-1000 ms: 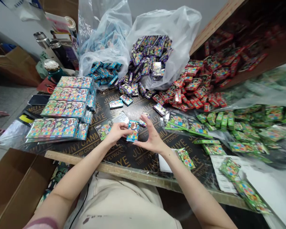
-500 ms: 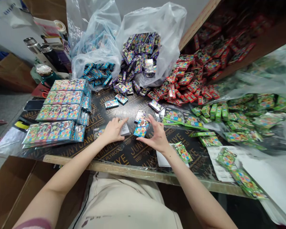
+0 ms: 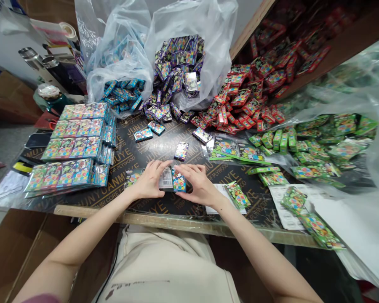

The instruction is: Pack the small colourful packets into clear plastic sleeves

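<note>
My left hand and my right hand meet near the front edge of the dark plywood table. Between them lies a clear plastic packet with a white barcode label, and a small blue box sits at its right end. The left fingers pinch the packet's left side. Curled over the blue box, my right fingers press it against the packet. A single purple box lies just beyond my hands. Under my left wrist lies another flat packet.
Stacks of filled packets stand at the left. Two plastic bags at the back hold blue boxes and purple boxes. Red boxes spill from a wooden crate, green boxes cover the right. Thermos flasks stand at far left.
My right hand brought the blue box down and toward me to the packet. My left hand shifted from flat on the table to gripping the packet. The camera tilted downward.
</note>
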The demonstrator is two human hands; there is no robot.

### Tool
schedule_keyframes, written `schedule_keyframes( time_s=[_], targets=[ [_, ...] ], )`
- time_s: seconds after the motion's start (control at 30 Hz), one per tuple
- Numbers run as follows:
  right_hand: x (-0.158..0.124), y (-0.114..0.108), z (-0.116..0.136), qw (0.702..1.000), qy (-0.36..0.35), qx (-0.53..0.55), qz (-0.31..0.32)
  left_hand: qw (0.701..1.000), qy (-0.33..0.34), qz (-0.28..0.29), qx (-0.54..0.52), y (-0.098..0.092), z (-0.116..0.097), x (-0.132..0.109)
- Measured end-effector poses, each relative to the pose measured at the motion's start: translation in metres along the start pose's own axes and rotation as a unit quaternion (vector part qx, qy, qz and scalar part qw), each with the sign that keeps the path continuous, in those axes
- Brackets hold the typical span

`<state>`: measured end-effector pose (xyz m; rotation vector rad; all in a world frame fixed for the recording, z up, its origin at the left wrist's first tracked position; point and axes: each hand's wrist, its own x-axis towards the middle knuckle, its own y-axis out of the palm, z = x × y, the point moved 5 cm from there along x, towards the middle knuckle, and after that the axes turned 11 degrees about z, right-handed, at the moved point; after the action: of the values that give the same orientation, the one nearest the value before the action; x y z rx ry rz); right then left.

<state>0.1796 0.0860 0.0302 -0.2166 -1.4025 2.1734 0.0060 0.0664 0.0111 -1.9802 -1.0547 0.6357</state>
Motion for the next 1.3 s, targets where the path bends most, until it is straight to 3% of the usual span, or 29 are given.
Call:
schedule_keyframes(
  time_s=[0.17, 0.33, 0.4, 0.47, 0.57, 0.73, 0.83, 0.93, 1.07, 1.23, 1.3],
  targets=[
    [0.001, 0.002, -0.005, 0.999, -0.032, 0.04, 0.003, 1.0, 0.02, -0.002, -0.023, 0.007, -0.005, -0.001],
    [-0.006, 0.011, -0.001, 0.991, 0.028, 0.029, -0.127, 0.998, -0.028, -0.04, -0.046, 0.0, 0.003, -0.006],
    [-0.004, 0.016, -0.001, 0.99, 0.037, 0.065, -0.121, 0.997, -0.034, -0.048, -0.044, -0.002, 0.007, -0.008],
    [0.004, 0.017, -0.014, 0.987, 0.068, 0.083, -0.116, 0.998, -0.033, -0.042, -0.03, -0.002, 0.009, -0.008],
    [0.021, 0.009, -0.057, 0.974, 0.169, 0.028, -0.147, 0.999, -0.046, 0.001, 0.021, 0.001, 0.009, -0.005],
    [0.061, 0.017, -0.105, 0.98, 0.188, -0.068, 0.024, 0.984, -0.075, 0.084, 0.135, 0.008, 0.002, 0.0],
    [0.071, 0.02, -0.102, 0.977, 0.187, -0.068, 0.071, 0.976, -0.087, 0.1, 0.174, 0.01, 0.001, 0.0],
    [0.069, 0.017, -0.086, 0.989, 0.137, 0.04, 0.027, 0.971, -0.085, 0.113, 0.191, 0.011, 0.001, -0.001],
    [0.051, 0.017, -0.079, 0.981, 0.096, 0.165, -0.03, 0.974, -0.06, 0.117, 0.183, 0.009, 0.002, -0.001],
    [0.026, 0.021, -0.077, 0.985, 0.127, 0.119, -0.001, 0.986, -0.051, 0.076, 0.136, -0.001, 0.006, 0.0],
    [0.018, 0.015, -0.071, 0.982, 0.144, 0.109, -0.046, 0.994, -0.054, 0.041, 0.087, -0.006, 0.007, -0.001]
  ],
)
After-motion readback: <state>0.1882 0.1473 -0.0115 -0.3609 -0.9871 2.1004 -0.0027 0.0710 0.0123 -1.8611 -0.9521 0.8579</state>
